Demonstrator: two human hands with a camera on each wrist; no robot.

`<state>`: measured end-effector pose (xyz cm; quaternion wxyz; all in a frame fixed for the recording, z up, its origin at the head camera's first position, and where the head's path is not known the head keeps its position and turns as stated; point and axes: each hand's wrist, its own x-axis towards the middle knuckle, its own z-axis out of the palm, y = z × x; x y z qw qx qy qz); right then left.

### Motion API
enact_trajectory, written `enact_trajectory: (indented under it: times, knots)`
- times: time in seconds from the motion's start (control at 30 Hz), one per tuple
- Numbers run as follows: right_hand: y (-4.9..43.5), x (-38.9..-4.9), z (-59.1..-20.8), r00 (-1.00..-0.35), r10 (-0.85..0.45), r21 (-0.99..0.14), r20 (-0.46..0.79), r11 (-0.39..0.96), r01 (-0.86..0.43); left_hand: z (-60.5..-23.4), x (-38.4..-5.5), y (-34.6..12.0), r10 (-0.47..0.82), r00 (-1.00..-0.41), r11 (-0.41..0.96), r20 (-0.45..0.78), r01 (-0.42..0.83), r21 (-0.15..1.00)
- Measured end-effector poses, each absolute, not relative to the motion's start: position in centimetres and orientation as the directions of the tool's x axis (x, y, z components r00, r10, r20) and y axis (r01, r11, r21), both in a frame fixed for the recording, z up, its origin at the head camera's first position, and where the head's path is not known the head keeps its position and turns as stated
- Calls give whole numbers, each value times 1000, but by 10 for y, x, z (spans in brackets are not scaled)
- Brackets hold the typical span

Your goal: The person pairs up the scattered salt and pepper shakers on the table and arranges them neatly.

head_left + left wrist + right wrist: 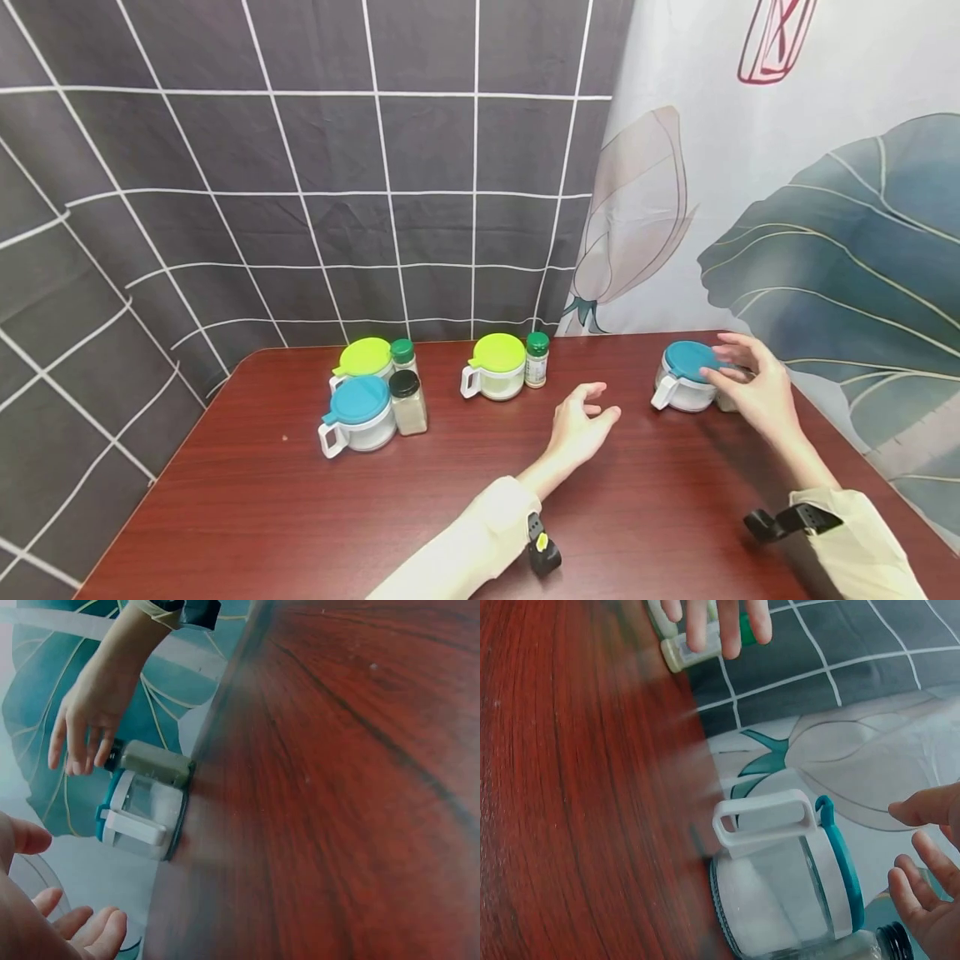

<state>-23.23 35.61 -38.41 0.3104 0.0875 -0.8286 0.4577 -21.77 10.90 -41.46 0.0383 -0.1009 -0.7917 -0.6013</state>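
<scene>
A clear seasoning jar [684,393] with a blue lid and white handle stands at the table's right end. Against it is a small black-capped spice bottle [154,762], mostly hidden by my right hand in the head view. My right hand [757,392] hovers above that bottle, fingers loosely bent and spread, holding nothing; in the right wrist view a gap shows between its fingers and the cap. Over the middle of the table my left hand [579,427] is raised, thumb and fingers apart and holding nothing. Nearest to it is a green-capped shaker [536,362].
Next to that shaker stands a lime-lidded jar [499,367]. Further left are another lime-lidded jar [365,358], a blue-lidded jar [360,414], a green-capped shaker [403,354] and a black-capped bottle [408,404]. Curtains [420,233] hang behind the brown table [300,517].
</scene>
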Motion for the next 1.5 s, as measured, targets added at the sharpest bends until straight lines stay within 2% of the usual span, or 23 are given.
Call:
enact_trajectory:
  times: [0.73,0.93,1.27,1.5]
  knots:
    - [378,-225,-387,-763,198,-673,616,635,-379,-415,-233,135,93,-988,337,121,145,930]
    - [387,-222,-387,-769,194,-657,610,666,-354,-413,-233,142,111,-989,320,98,129,939]
    - [398,-219,-389,-735,315,-680,600,685,-262,-417,-237,152,169,-984,282,59,105,954]
    - [404,-219,-389,-745,335,-680,577,703,-210,-418,-237,160,164,-985,264,47,89,960]
